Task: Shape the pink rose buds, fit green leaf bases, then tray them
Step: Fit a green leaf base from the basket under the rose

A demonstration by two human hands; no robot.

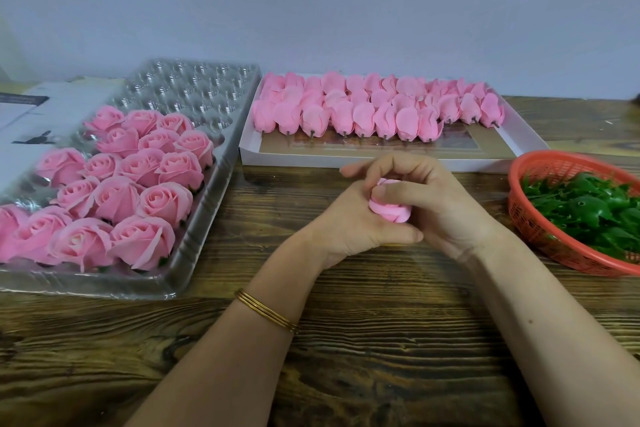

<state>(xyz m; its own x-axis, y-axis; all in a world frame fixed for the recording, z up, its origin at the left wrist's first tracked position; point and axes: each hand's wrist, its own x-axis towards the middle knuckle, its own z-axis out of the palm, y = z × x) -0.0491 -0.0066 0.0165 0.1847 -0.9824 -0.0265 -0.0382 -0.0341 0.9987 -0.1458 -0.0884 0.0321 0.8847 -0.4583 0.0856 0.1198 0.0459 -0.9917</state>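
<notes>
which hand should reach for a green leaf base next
Right hand, probably: the red basket of green leaf bases sits on its side, and the left hand also grips the pink bud, so it can hold it.

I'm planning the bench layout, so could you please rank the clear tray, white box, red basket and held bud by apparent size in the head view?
1. clear tray, though nearer than the box, so unsure
2. white box
3. red basket, cut off by the frame's edge
4. held bud, clearly smallest
</notes>
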